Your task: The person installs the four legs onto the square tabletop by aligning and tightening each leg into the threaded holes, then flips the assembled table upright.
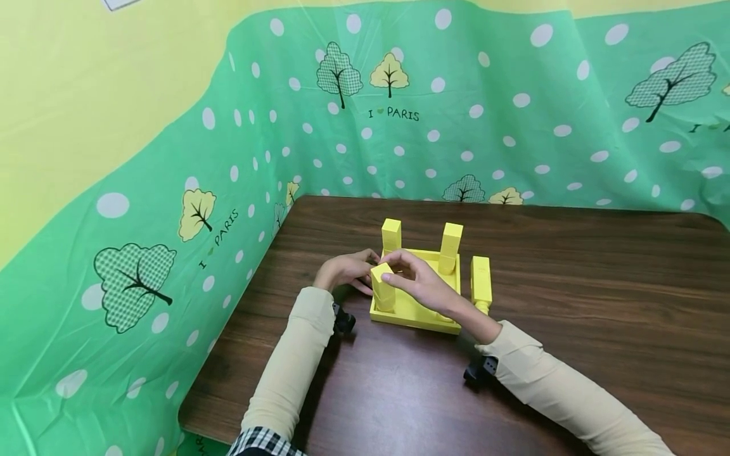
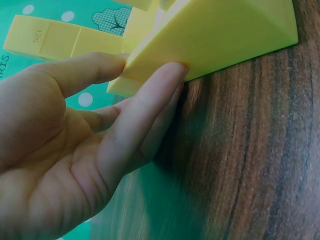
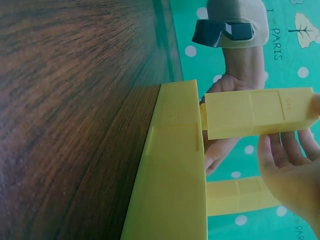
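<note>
A shallow yellow tray-shaped base (image 1: 413, 320) with raised edges lies on the table. My left hand (image 1: 346, 271) pinches its left side; in the left wrist view the thumb and fingers (image 2: 155, 97) meet the tray's edge. Over the front left corner stands a square yellow post (image 1: 384, 292), gripped near its top by my right hand (image 1: 421, 285). In the right wrist view a narrow peg (image 3: 203, 117) shows between that post and the tray. Two similar posts, back left (image 1: 391, 234) and back right (image 1: 450, 244), rise from the tray's far corners.
Just right of the tray, a separate yellow post (image 1: 481, 278) with a narrower near end is on the dark wooden table (image 1: 599, 304). A green patterned cloth (image 1: 485, 126) hangs behind the table and along its left side.
</note>
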Demonstrator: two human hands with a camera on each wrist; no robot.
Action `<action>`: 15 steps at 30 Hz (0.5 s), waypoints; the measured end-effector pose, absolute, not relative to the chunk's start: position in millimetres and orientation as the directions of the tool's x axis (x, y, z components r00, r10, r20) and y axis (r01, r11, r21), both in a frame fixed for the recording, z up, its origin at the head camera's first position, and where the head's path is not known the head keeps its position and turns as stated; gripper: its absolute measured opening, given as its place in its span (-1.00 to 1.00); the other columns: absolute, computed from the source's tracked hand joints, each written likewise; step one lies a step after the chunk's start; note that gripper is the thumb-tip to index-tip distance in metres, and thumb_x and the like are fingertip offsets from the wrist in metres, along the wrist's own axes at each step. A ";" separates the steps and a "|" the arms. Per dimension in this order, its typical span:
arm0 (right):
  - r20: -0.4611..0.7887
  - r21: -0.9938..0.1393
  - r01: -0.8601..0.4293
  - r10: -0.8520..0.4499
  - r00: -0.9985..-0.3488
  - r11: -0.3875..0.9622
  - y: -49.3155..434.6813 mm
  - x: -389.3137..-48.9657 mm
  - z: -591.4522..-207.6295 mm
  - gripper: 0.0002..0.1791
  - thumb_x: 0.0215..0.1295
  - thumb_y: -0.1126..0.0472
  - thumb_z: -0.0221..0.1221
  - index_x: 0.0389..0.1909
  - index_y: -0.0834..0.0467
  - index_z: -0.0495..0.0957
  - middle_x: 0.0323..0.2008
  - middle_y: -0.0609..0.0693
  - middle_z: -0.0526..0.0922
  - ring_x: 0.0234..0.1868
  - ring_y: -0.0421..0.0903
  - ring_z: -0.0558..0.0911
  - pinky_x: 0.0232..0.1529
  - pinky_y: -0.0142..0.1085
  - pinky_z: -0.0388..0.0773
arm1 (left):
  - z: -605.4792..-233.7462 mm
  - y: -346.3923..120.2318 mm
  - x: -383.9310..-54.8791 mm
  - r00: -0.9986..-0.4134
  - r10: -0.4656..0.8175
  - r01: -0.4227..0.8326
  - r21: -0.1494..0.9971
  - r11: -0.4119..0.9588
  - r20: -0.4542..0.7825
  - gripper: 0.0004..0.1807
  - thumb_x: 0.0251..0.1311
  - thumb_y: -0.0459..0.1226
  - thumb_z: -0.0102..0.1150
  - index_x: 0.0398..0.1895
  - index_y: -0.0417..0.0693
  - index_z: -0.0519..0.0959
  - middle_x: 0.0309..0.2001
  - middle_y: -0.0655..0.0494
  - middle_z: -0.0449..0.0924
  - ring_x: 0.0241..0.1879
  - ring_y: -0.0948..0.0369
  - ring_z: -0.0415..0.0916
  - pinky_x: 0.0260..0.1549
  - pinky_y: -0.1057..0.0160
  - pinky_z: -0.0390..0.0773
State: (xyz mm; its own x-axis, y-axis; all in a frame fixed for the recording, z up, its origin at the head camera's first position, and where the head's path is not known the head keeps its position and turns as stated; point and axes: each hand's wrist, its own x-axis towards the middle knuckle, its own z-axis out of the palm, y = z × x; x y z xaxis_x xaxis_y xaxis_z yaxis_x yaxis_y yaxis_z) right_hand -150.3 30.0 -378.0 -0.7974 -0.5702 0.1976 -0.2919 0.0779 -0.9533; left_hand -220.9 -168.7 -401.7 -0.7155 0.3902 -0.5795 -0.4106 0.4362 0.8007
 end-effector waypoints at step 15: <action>0.255 -0.898 -0.388 -0.471 -0.844 0.209 27.1 -146.8 -383.0 -0.69 0.25 0.07 0.26 -0.08 0.08 0.43 -0.06 0.00 0.51 -0.07 -0.09 0.56 0.04 -0.15 0.56 | -403.1 -169.0 -222.1 -0.718 0.388 -0.401 0.798 0.449 -0.579 -0.51 0.31 -0.47 -0.19 0.29 -0.11 0.12 -0.36 -0.09 0.43 -0.37 0.11 0.50 -0.25 0.15 0.71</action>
